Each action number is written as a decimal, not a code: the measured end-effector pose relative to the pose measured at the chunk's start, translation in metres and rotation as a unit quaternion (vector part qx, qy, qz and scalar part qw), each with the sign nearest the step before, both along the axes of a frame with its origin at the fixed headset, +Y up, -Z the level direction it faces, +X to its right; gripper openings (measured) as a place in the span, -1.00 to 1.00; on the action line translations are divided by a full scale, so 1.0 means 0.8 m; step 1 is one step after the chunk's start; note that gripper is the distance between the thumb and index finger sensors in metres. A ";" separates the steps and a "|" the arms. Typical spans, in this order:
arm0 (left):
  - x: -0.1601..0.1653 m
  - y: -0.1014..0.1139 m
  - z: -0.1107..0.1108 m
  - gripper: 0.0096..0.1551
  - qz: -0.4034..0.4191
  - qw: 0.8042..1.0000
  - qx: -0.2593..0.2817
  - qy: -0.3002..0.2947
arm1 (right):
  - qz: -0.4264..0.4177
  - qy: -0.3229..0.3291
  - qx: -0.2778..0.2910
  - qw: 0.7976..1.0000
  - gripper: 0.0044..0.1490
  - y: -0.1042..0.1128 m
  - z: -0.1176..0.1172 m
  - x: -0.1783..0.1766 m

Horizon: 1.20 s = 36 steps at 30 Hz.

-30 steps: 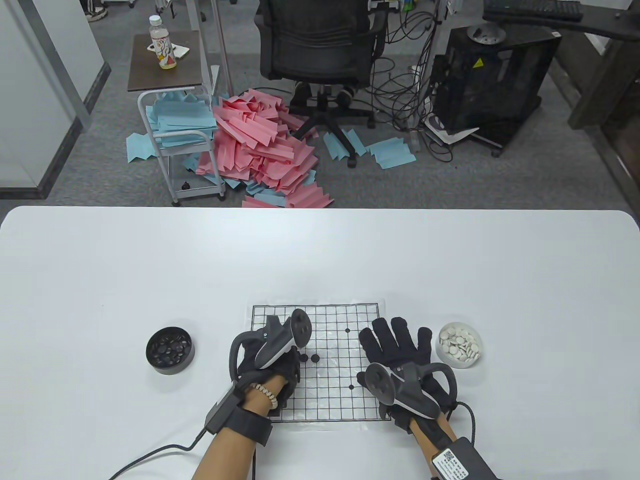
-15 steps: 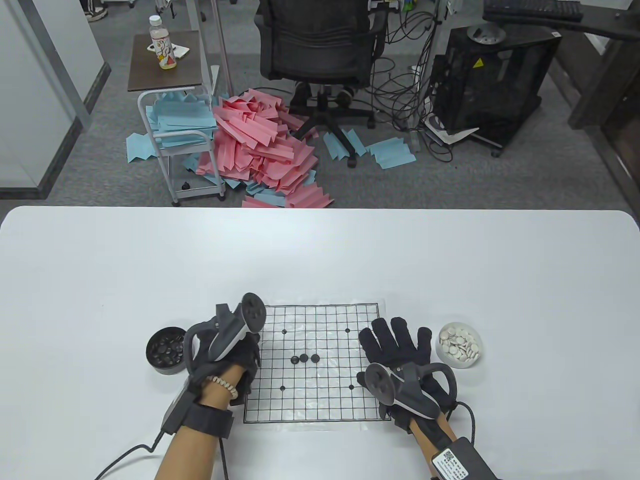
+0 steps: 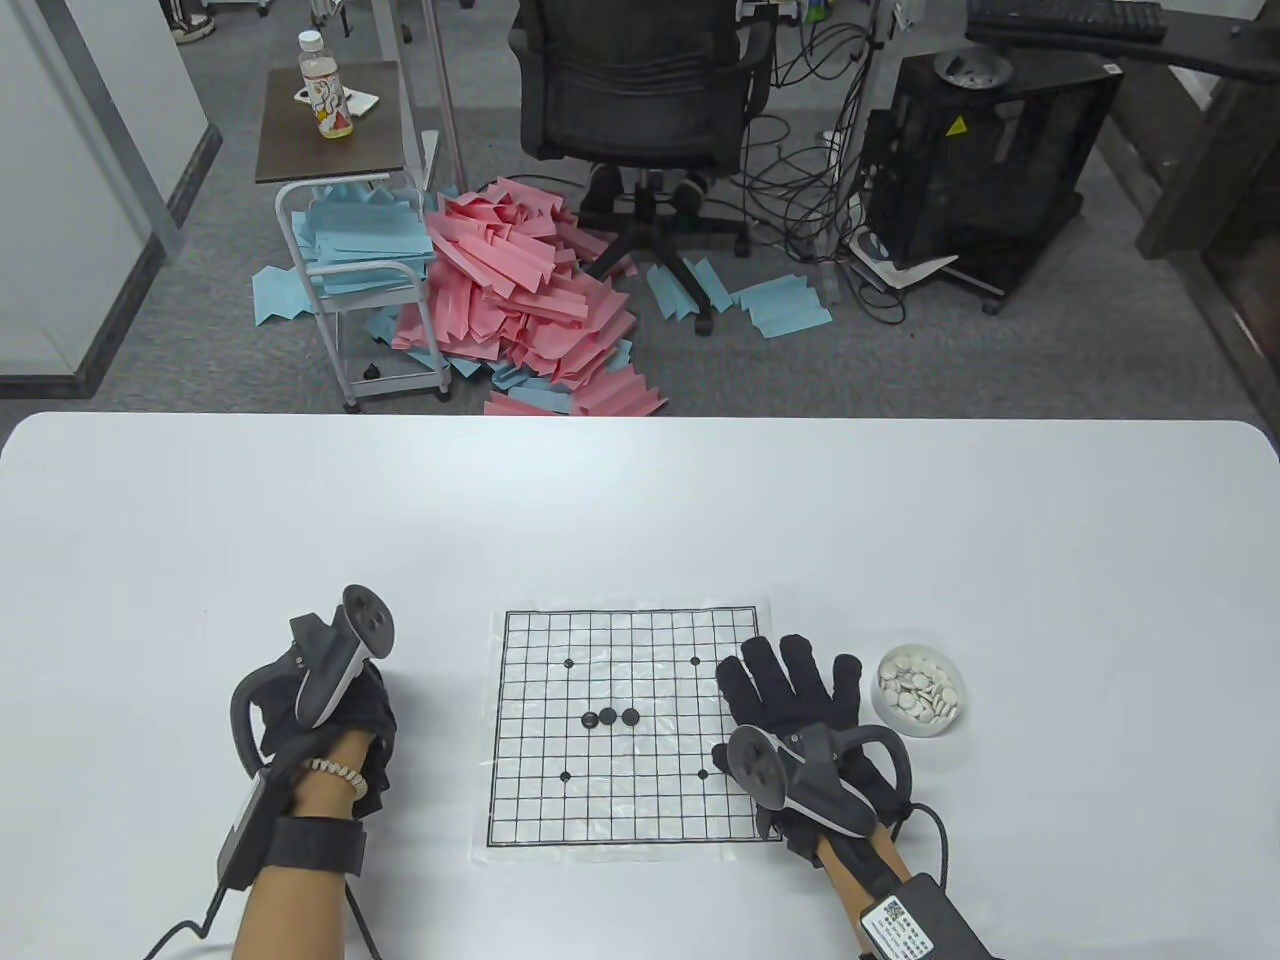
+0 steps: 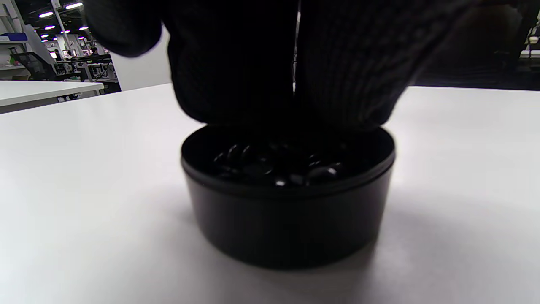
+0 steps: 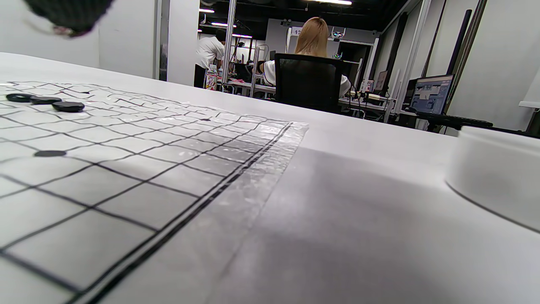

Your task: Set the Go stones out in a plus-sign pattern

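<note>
From the table view, the left hand (image 3: 335,715) hangs over the black bowl of stones (image 3: 372,668) at the left of the counter (image 3: 640,500), covering nearly all of it — placed there, by the look of it, to draw the next stone. Three black Go stones (image 3: 608,716) lie touching in a short row at the middle of the gridded Go board (image 3: 625,730), a start on the horizontal bar of the plus sign; the vertical bar is not yet laid. The right hand (image 3: 800,705) rests flat with fingers spread on the board's right edge, probably to keep the thin sheet from sliding, holding nothing. Just beside it stands the white bowl of white stones (image 3: 918,688).

From the left wrist view, gloved fingers (image 4: 236,63) bunch together just above the rim of the black bowl (image 4: 287,211), with glossy black stones (image 4: 274,166) heaped inside. Whether a stone is already pinched cannot be told — dark glove against dark stones hides it.

From the right wrist view, low over the counter, the board's taped plastic edge (image 5: 253,169) lies flat, the row of three stones (image 5: 42,101) sits at far left, and the white bowl's wall (image 5: 493,169) is at right. Only a scrap of glove shows at the top corner.
</note>
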<state>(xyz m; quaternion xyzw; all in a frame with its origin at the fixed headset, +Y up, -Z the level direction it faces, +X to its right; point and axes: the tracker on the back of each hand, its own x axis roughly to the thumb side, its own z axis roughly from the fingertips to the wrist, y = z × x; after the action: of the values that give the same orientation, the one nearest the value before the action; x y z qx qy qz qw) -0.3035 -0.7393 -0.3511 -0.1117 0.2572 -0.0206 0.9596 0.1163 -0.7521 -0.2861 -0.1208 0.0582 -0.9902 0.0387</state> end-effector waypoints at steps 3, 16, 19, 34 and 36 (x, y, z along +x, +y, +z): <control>-0.007 -0.012 -0.001 -0.34 0.016 1.000 -0.027 0.003 | -0.009 -0.001 0.003 1.000 0.06 0.003 0.000 0.002; -0.010 -0.030 -0.008 -0.42 -0.008 1.000 -0.028 0.009 | 0.000 -0.006 0.001 1.000 0.06 0.001 0.000 0.002; -0.006 -0.032 -0.008 -0.51 -0.029 0.999 -0.013 0.003 | 0.003 -0.002 0.003 1.000 0.06 0.001 0.000 0.000; -0.010 -0.024 -0.003 -0.50 -0.032 0.999 0.039 -0.011 | 0.002 -0.004 0.001 1.000 0.06 0.002 0.000 0.002; -0.010 -0.022 -0.003 -0.50 -0.026 0.999 0.043 -0.010 | 0.002 -0.004 0.001 1.000 0.06 0.001 0.000 0.002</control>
<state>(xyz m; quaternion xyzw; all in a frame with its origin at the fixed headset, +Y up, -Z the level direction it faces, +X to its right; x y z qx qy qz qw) -0.3117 -0.7570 -0.3534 -0.0639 0.2508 -0.0357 0.9653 0.1178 -0.7509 -0.2863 -0.1172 0.0592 -0.9905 0.0409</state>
